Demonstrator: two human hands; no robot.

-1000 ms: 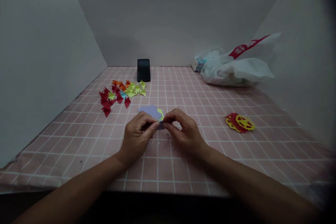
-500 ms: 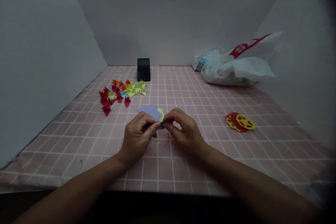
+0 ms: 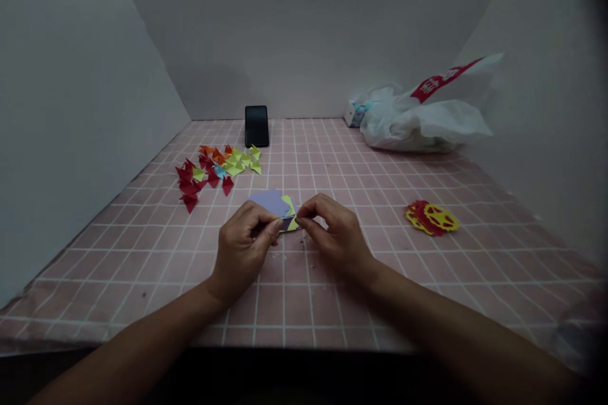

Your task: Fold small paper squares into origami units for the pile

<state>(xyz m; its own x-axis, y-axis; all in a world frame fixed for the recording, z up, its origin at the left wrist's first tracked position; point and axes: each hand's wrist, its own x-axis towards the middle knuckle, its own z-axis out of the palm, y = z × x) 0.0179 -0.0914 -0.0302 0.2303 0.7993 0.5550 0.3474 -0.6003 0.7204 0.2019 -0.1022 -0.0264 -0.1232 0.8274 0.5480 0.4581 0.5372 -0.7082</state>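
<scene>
Between thumb and forefinger, my left hand (image 3: 244, 247) pinches a small folded piece of purple paper (image 3: 287, 223). My right hand (image 3: 335, 234) is closed in a pinch at the right tip of that paper, and its fingertips hide what lies between them. Just behind the hands, purple paper sheets (image 3: 268, 200) lie on the table, with yellow paper (image 3: 291, 204) partly under them. The lower part of this pile is covered by my left hand and the folded piece.
Several small folded paper birds (image 3: 190, 186) in red, orange, yellow and blue lie at the left. A black phone (image 3: 256, 126) stands behind them. Red and yellow cut-out discs (image 3: 434, 218) lie right. A white plastic bag (image 3: 422, 126) and a small box (image 3: 354, 114) are at the back right.
My hands have moved slightly apart, and more of the folded purple paper shows between them. The whole view has shifted a little.
</scene>
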